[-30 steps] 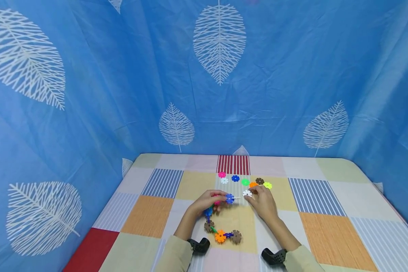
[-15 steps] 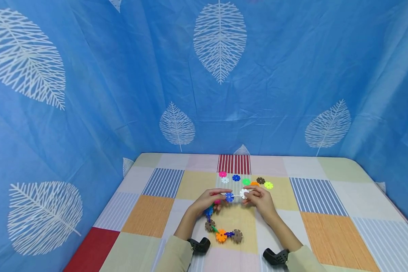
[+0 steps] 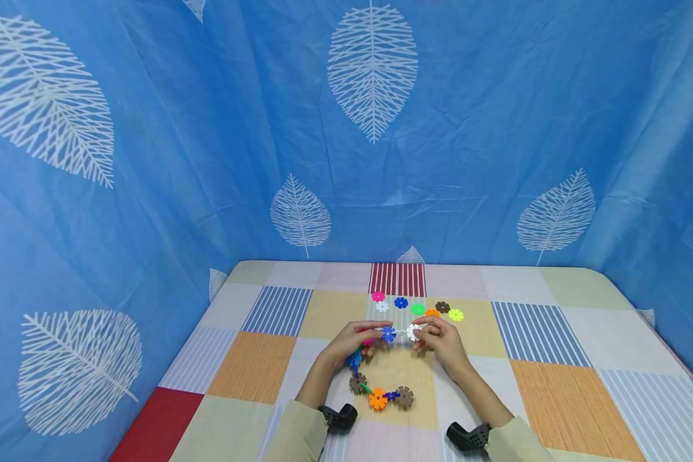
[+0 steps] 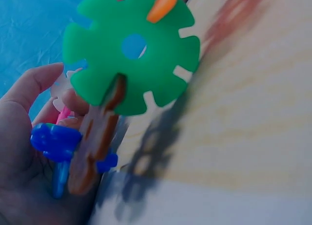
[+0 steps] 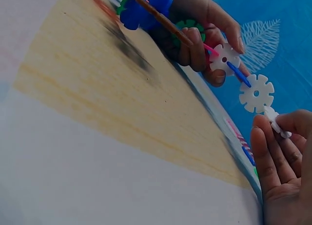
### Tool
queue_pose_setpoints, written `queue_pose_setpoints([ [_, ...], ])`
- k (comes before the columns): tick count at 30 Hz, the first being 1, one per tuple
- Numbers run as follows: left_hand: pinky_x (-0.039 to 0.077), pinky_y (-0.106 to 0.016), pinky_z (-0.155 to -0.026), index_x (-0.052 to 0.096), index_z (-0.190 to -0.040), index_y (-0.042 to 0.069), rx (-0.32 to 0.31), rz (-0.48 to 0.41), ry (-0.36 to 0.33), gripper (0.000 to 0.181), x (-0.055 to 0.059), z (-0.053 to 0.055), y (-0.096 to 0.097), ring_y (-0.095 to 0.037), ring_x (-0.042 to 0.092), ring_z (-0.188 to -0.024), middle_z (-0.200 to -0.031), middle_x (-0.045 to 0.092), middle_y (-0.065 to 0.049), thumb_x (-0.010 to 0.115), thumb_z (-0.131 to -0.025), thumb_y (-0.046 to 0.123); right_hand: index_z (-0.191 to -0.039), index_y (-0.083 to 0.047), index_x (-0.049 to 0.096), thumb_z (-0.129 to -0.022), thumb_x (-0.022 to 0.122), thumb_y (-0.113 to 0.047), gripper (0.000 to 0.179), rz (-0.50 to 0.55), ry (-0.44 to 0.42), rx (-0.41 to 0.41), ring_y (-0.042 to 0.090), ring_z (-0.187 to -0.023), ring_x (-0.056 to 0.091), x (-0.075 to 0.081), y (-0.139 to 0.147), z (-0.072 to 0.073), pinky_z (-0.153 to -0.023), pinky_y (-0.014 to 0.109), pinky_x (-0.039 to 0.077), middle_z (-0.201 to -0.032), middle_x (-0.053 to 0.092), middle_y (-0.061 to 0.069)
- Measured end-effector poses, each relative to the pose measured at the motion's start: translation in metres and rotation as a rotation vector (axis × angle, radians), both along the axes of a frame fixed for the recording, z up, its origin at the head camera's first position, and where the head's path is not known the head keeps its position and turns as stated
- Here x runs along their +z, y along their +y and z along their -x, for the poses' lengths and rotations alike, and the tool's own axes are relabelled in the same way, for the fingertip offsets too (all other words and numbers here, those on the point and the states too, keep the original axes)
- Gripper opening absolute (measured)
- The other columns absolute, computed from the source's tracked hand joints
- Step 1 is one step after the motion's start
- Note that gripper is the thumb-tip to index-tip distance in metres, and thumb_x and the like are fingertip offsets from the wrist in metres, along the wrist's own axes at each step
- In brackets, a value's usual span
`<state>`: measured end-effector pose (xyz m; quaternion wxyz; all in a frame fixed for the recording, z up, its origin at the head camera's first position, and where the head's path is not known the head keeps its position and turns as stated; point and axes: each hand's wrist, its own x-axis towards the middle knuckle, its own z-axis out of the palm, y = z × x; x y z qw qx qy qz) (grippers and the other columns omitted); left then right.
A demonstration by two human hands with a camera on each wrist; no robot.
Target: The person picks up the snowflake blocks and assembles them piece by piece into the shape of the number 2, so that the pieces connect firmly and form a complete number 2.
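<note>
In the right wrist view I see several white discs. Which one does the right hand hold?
The right hand pinches the white disc turned nearly edge-on; the other white discs there show their round faces.

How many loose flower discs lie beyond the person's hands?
7, left to right: pink disc, white disc, blue disc, green disc, partly hidden orange disc, brown disc and yellow disc. The right hand may hide more.

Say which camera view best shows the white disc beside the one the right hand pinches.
Right wrist view: the white disc is nearly face-on, its slots and centre hole visible. The head view shows only a thin white edge; in the left wrist view I cannot make it out.
</note>
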<state>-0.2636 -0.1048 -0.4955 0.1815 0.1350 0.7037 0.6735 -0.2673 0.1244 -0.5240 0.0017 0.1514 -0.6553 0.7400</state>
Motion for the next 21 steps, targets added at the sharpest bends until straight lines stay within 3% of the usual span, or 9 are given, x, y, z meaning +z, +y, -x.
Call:
queue_pose_setpoints([
  [5, 0.04, -0.019, -0.047, 0.064, -0.12, 0.012, -0.002, 0.014, 0.012, 0.031, -0.015, 0.008, 0.0, -0.01, 0.043, -0.047, -0.084, 0.066, -0.012, 0.06, -0.09, 0.021, -0.109, 0.015, 0.053, -0.085, 0.063, 0.0, 0.03, -0.035, -0.006, 0.032, 0.021, -0.058, 0.064, -0.001, 0.001, 0.0, -0.057, 0.038, 0.055, -0.075, 0.06, 0.029],
  [7, 0.038, -0.019, -0.045, 0.063, -0.12, 0.013, -0.02, 0.026, 0.026, 0.031, -0.015, 0.007, 0.001, -0.009, 0.041, -0.046, -0.074, 0.061, -0.005, 0.059, -0.091, 0.023, -0.11, 0.015, 0.053, -0.086, 0.062, -0.001, 0.03, -0.053, -0.017, 0.041, 0.022, -0.059, 0.064, 0.0, 0.001, -0.001, -0.058, 0.039, 0.055, -0.077, 0.06, 0.03],
  [12, 0.03, -0.018, -0.042, 0.061, -0.122, 0.011, -0.077, 0.056, 0.07, 0.032, -0.015, 0.006, -0.001, -0.009, 0.034, -0.045, -0.06, 0.039, 0.002, 0.055, -0.094, 0.025, -0.11, 0.015, 0.052, -0.086, 0.061, -0.001, 0.03, -0.054, -0.076, 0.056, 0.023, -0.063, 0.066, -0.001, 0.0, 0.0, -0.062, 0.038, 0.055, -0.079, 0.064, 0.025],
  [21, 0.029, -0.019, -0.042, 0.057, -0.127, 0.007, -0.114, 0.074, 0.113, 0.033, -0.013, 0.006, -0.003, -0.011, 0.032, -0.045, -0.056, 0.034, 0.002, 0.051, -0.095, 0.018, -0.108, 0.017, 0.051, -0.085, 0.059, 0.004, 0.027, -0.037, -0.118, 0.067, 0.022, -0.063, 0.066, -0.001, -0.003, 0.001, -0.062, 0.037, 0.055, -0.074, 0.066, 0.013],
])
